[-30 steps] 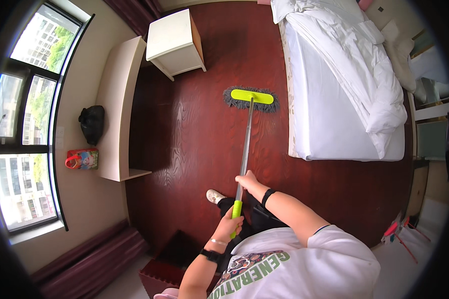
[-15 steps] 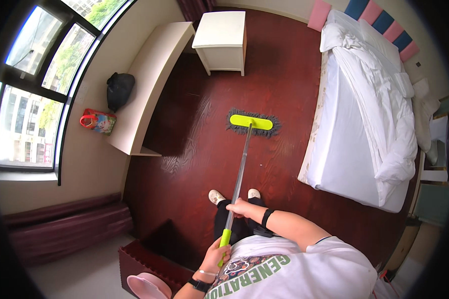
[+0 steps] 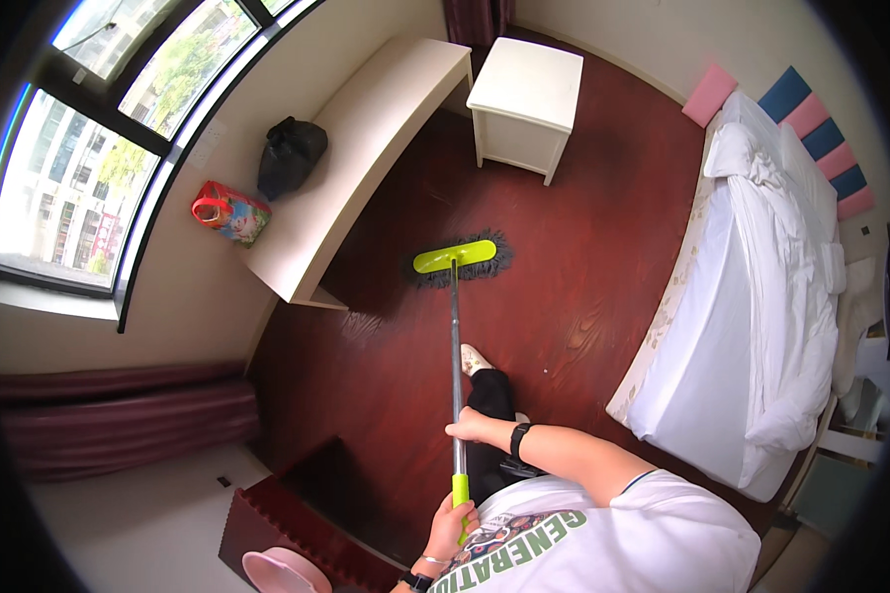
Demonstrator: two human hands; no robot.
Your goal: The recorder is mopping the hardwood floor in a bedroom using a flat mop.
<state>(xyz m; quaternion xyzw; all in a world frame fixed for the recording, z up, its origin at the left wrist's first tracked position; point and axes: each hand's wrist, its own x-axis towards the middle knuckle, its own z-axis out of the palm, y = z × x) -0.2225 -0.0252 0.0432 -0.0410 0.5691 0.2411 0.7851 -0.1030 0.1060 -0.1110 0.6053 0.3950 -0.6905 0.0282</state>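
My left hand (image 3: 453, 522) wraps round the lime-green grip at the near end of a flat mop (image 3: 456, 346). Farther up the pole, my right hand (image 3: 473, 426) is closed round the grey metal tube. The pole runs away from me to a lime-green plate with a dark grey fringed pad, lying flat on the dark red wooden floor (image 3: 583, 267). That head is tilted a little, its right end farther off. One light-coloured shoe (image 3: 475, 359) shows just right of the pole; my other foot is hidden.
A long pale desk (image 3: 366, 128) on the left bears a black bag (image 3: 292, 158) and a red patterned bag (image 3: 230, 212). A white cabinet (image 3: 526, 89) stands ahead. On the right is a bed (image 3: 702, 326) with white bedding. Near left, a pink basin (image 3: 287, 573) rests on a dark red box (image 3: 257, 519).
The mop head has swung left towards the desk and turned, with both hands still on the pole. One foot has stepped forward. The whole view has shifted, so furniture appears farther right.
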